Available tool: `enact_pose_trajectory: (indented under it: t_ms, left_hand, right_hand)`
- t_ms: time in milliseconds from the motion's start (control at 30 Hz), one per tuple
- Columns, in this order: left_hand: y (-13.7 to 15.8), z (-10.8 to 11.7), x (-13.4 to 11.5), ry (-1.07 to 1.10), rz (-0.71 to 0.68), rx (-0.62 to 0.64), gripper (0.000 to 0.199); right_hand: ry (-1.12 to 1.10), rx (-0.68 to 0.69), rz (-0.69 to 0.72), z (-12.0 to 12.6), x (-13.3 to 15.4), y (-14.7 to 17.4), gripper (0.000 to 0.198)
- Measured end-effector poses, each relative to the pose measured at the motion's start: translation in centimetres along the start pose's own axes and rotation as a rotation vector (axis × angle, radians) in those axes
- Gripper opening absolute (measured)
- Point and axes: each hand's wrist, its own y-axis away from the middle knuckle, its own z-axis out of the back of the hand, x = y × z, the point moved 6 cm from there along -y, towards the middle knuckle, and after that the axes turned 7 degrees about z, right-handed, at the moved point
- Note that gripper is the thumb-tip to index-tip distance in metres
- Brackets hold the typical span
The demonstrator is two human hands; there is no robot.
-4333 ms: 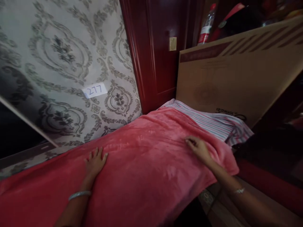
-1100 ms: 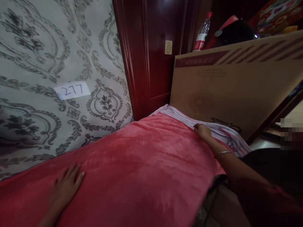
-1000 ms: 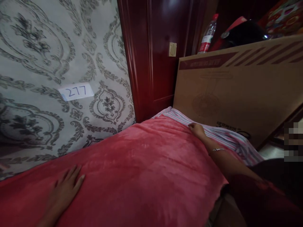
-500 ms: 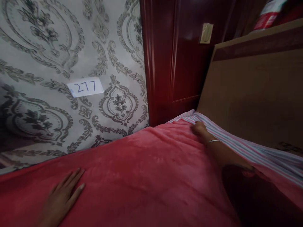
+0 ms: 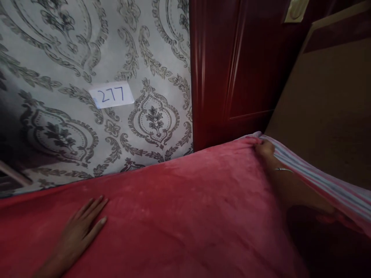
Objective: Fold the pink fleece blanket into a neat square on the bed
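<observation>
A plush red blanket (image 5: 174, 200) covers the bed in front of me. My left hand (image 5: 79, 231) lies flat on it at the lower left, fingers stretched out. At the far right corner my right hand (image 5: 265, 150), with a thin bracelet at the wrist, is closed on the blanket's edge and holds it near the corner. The red cloth is drawn up smooth to that hand. Beyond the hand, a striped sheet (image 5: 313, 173) in white, pink and grey-blue shows along the right edge of the bed.
Behind the bed is a wall with grey damask wallpaper (image 5: 116, 135) bearing a paper label (image 5: 111, 95) marked 277. A dark red wooden panel (image 5: 249, 77) with a yellowish switch plate (image 5: 296, 11) adjoins it. A large cardboard box (image 5: 327, 104) stands against the right side.
My right hand has pulled the blanket's edge outward to the far corner, covering more of the striped sheet and smoothing the folds. The left hand stays flat. The view has shifted slightly.
</observation>
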Motion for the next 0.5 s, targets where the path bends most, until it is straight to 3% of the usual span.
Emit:
enact_pose_trajectory:
  t_ms: [100, 233, 500]
  left_hand:
    - [0.0, 0.1, 0.1, -0.004, 0.004, 0.01, 0.068]
    - [-0.2, 0.0, 0.3, -0.007, -0.012, 0.0, 0.069]
    - [-0.3, -1.0, 0.8, -0.071, -0.004, 0.05, 0.073]
  right_hand:
    - [0.02, -0.01, -0.034, -0.9, -0.6, 0.9, 0.044]
    - [0.024, 0.005, 0.072, -1.5, -0.2, 1.5, 0.057]
    - [0.145, 0.158, 0.22, -2.6, 1.0, 1.8, 0.042]
